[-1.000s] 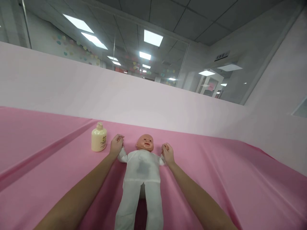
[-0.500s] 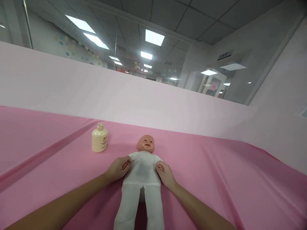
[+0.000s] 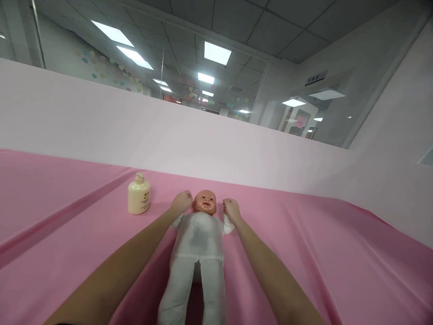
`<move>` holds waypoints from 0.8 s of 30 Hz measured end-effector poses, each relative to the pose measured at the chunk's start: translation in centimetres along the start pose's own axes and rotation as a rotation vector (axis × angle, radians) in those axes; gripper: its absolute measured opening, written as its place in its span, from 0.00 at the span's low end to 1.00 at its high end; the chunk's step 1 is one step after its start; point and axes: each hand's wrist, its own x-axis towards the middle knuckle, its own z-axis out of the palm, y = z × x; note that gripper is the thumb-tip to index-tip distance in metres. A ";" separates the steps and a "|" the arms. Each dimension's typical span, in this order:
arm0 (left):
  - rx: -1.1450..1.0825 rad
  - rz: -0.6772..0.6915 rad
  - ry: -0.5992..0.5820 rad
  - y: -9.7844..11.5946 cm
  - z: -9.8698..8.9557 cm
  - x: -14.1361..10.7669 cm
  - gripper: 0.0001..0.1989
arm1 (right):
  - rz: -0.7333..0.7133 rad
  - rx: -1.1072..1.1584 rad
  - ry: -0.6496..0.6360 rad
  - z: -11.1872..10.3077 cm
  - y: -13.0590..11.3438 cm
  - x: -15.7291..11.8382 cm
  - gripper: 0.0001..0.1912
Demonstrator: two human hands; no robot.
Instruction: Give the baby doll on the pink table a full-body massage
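Doll on its back, both hands closed at its arm ends

Doll (image 3: 199, 234): lying face up on pink sheet (image 3: 277, 253), middle of view, head toward the wall, legs toward the camera and cut off by the bottom edge. White top and white trousers, grey patch on the chest. Both doll arms bent up, one to each side of the head.

Left hand (image 3: 181, 201): fingers together, curled in, clamped on the end of the doll's arm just past the sleeve cuff. Fist sits beside the doll's head, very near it. Doll's own hand hidden inside the grip.

Right hand (image 3: 232, 208): fingers bent and together, closed on the doll's other arm end, above the white sleeve. Small gap between this fist and the head. Exact finger placement too small to tell.

Pump bottle (image 3: 138, 197): cream, dark print on its side, upright on the sheet, left of the left hand and apart from it.

Behind: pale wall (image 3: 203, 144) along the sheet's far edge, glass window (image 3: 216, 76) above it, lit ceiling panels (image 3: 217, 53) showing in the glass.
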 end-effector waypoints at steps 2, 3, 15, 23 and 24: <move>0.048 -0.063 0.008 -1.3 1.5 0.9 0.07 | 0.012 -0.058 0.052 1.1 1.4 0.0 0.10; 0.066 -0.088 0.009 -2.0 2.2 1.2 0.07 | 0.008 -0.089 0.072 1.6 2.1 0.0 0.10; 0.119 -0.112 0.024 -3.6 3.7 2.0 0.07 | -0.108 -0.298 0.133 3.2 4.1 0.1 0.12; -0.033 0.166 0.092 -0.7 -1.3 -5.2 0.13 | -0.297 0.204 0.066 -1.0 -0.6 -6.3 0.16; -0.037 0.268 0.064 -0.6 -1.6 -7.2 0.11 | -0.323 0.234 0.006 -1.4 -0.8 -7.9 0.15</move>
